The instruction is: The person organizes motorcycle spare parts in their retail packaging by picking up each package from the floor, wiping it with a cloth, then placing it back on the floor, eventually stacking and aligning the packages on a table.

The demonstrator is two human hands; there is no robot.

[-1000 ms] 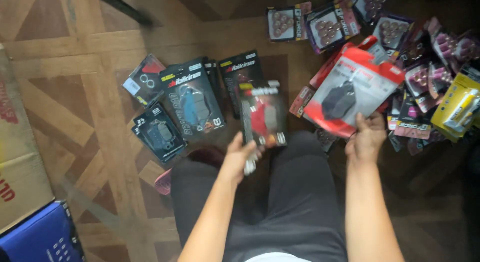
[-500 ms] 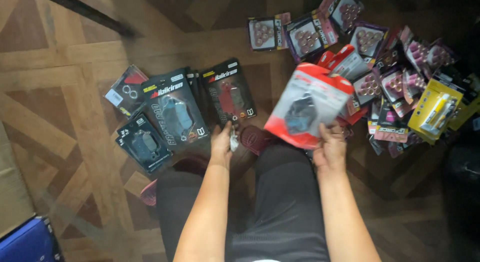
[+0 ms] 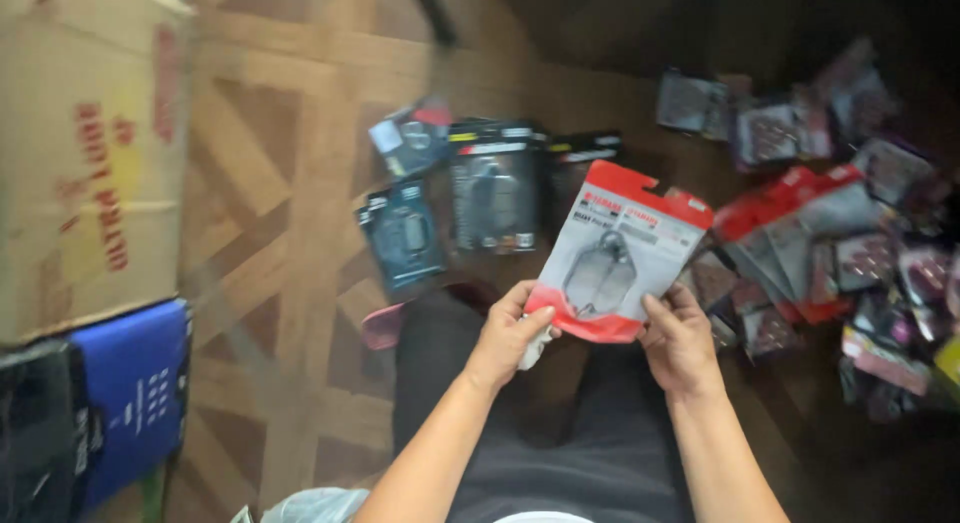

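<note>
Both hands are clamped on one thing: a red-and-clear blister pack (image 3: pixel 615 253) with a grey part showing through its window, held up over the person's lap, roughly in the middle of the head view. The left hand (image 3: pixel 510 333) pinches the pack's lower left corner, thumb on the front face, and seems to have a small pale object tucked under its fingers, though blur makes that hard to tell. The right hand (image 3: pixel 680 338) grips the lower right edge, so the hands sit apart with the pack spanning the gap between them. The pack tilts with its red header toward one o'clock. To handle it well, I judge both thumbs should stay low on the red strip so the window stays unobstructed, and the grip should be light, since the thin card could bend. On the floor (image 3: pixel 280 213), a row of dark packs (image 3: pixel 470 193) lies at eleven o'clock from the hands, and a loose heap of red and pink packs (image 3: pixel 830 243) spreads at two to three o'clock. A cardboard box (image 3: pixel 85 153) and a blue box (image 3: pixel 130 393) stand well apart at nine o'clock.
</note>
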